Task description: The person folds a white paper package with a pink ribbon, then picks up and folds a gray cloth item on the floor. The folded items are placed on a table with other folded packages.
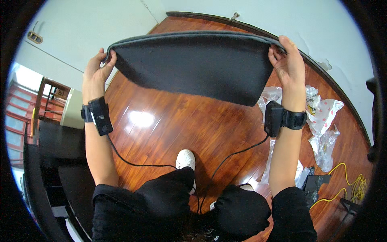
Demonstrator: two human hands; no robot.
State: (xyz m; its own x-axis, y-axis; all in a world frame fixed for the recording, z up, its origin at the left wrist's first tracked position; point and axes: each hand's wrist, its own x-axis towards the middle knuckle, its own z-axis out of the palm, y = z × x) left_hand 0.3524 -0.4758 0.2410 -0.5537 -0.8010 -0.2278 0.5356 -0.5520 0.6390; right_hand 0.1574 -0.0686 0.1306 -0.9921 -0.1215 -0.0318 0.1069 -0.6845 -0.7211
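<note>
A dark grey sheet of cloth or soft mat is stretched between my two hands above the floor. My left hand pinches its upper left corner between thumb and fingers. At the opposite corner, my right hand grips the edge, thumb on the outside. The upper edge looks folded or doubled and bows slightly away from me. Below it the sheet hangs loose, its lower edge slanting down towards the right. Each wrist wears a black strapped device with a cable, the left device and the right device.
Glossy wooden floor lies beneath. Crumpled clear plastic bags and a coiled yellow cable are on the right. A pale wall with a dark skirting board stands ahead. Black furniture and a wooden chair are left. My white shoe shows below.
</note>
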